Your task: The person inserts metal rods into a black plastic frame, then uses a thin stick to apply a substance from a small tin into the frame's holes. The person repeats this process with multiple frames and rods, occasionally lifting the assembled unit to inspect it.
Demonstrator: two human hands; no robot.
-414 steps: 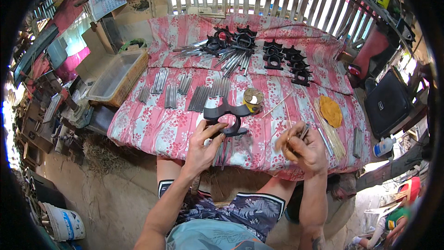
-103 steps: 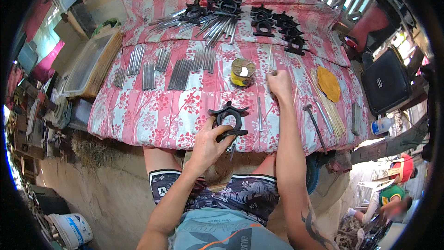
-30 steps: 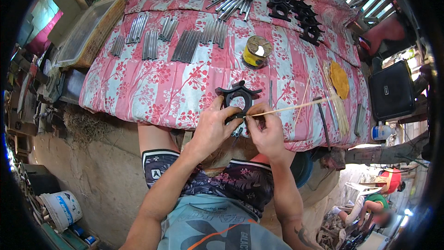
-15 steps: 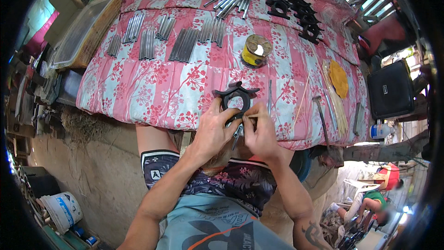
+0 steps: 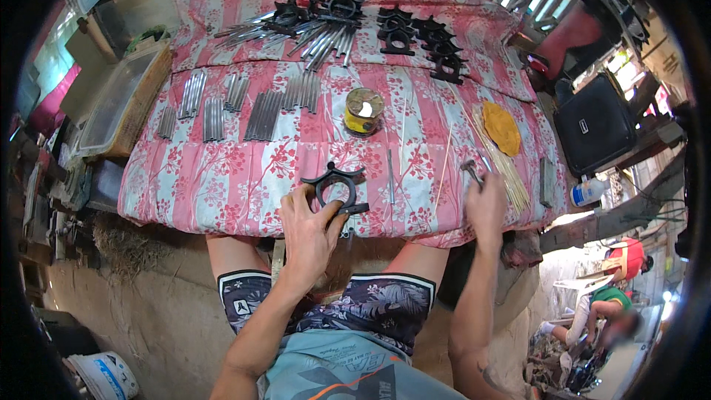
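Note:
My left hand [image 5: 305, 226] grips a black ring-shaped piece [image 5: 324, 190] with a curved, pronged top and a flat base, held upright at the table's near edge. Below its base, close to my fingers, a short metal tube end [image 5: 346, 232] shows; its other parts are hidden. Off to the right, my right hand [image 5: 489, 204] is closed around a hammer [image 5: 469, 167], whose metal head sticks out past the fingers, just over the cloth. Between the hands a thin grey rod [image 5: 391, 176] lies on the cloth.
Bundles of metal tubes [image 5: 263, 115] and a yellow tin [image 5: 363, 111] stand beyond my hands on the flowered cloth [image 5: 222, 196]. More black pieces [image 5: 446, 67] sit farther back. Thin sticks [image 5: 516, 192] and an orange-yellow cloth [image 5: 501, 129] lie at right, near a black speaker [image 5: 595, 124].
My right hand has left the black piece, moved right and taken hold of the hammer, lifting its head. My left hand still holds the black piece. The view has shifted.

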